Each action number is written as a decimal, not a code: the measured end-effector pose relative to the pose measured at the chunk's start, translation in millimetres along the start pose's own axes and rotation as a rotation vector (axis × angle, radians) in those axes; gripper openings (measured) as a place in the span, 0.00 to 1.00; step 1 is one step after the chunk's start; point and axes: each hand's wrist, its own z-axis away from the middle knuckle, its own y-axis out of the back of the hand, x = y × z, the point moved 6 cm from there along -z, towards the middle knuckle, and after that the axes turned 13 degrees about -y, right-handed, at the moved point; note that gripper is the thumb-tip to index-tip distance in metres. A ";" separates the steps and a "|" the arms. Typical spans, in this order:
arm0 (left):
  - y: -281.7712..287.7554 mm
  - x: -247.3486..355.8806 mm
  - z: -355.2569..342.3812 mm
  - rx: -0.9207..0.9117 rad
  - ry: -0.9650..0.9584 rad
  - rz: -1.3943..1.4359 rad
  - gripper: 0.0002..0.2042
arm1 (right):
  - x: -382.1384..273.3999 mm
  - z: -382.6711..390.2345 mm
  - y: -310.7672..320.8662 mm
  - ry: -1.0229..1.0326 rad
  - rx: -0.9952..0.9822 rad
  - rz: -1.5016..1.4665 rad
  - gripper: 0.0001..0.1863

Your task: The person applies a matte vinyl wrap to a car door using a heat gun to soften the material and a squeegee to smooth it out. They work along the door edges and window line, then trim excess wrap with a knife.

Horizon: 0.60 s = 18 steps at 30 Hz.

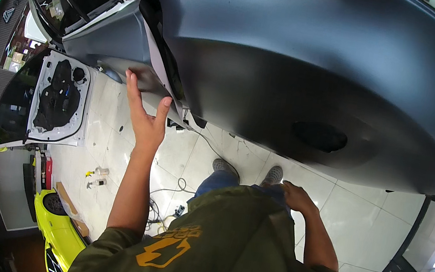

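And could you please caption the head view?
Open left hand near a matte car panel; right hand hanging low.

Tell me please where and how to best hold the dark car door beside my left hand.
Probably grip the door by its pale edge, coming from beside the big dark panel: the door stands ajar, so that edge lies exposed.

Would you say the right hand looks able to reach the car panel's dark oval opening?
Probably yes: nothing visible stands between the right hand and the oval opening, though depth is uncertain.
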 end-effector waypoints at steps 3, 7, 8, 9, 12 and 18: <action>-1.2 -3.3 -0.2 -0.030 -0.007 0.002 0.40 | 79.1 2.2 -53.1 -0.025 -0.036 -0.146 0.28; -2.6 -6.7 10.0 -0.007 -0.047 -0.045 0.38 | 144.0 42.3 -151.3 -0.197 -0.474 -0.754 0.34; -2.4 -4.2 9.6 0.006 -0.061 -0.053 0.37 | 159.2 49.9 -172.5 -0.180 -0.550 -0.963 0.34; -0.1 -0.7 5.6 0.021 -0.085 -0.066 0.35 | 172.7 62.2 -187.9 -0.190 -0.557 -0.874 0.33; 11.5 -0.4 -3.9 0.087 -0.033 -0.020 0.28 | 174.9 79.2 -189.7 -0.291 -0.473 -0.607 0.32; 44.8 22.1 -71.7 0.206 -0.237 -0.055 0.23 | 54.3 87.2 -120.4 -0.202 -0.054 -0.198 0.26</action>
